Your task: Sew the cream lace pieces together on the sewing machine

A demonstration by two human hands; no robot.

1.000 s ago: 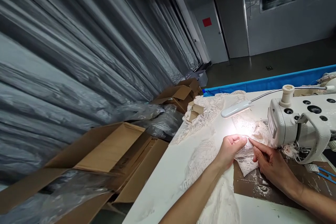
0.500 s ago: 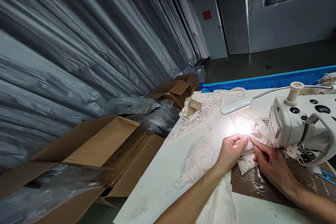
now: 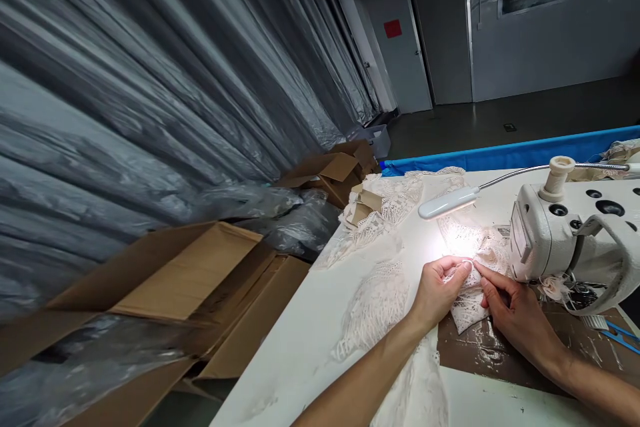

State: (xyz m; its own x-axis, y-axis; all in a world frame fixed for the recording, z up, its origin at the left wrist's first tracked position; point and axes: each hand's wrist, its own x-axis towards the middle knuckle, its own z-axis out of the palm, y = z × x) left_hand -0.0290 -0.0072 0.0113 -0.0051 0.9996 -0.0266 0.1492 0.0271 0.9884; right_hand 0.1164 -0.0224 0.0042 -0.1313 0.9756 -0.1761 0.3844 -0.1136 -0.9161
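Note:
My left hand (image 3: 436, 292) is curled, pinching the edge of a cream lace piece (image 3: 466, 300) on the white sewing table (image 3: 310, 353). My right hand (image 3: 515, 317) lies just to its right, fingers pinched on the same lace edge under the bright lamp. Both hands meet a little left of the head of the white sewing machine (image 3: 570, 240). More lace (image 3: 380, 300) spreads over the table beneath my left forearm.
A gooseneck lamp (image 3: 447, 203) shines on the lace. Blue snips (image 3: 617, 333) lie at the right edge. Folded lace and card pieces (image 3: 370, 203) sit at the table's far end. Open cardboard boxes (image 3: 200, 280) and plastic sheeting stand to the left of the table.
The view has shifted slightly down and to the left. Both hands stay pinched on the lace by the machine, with hardly any movement.

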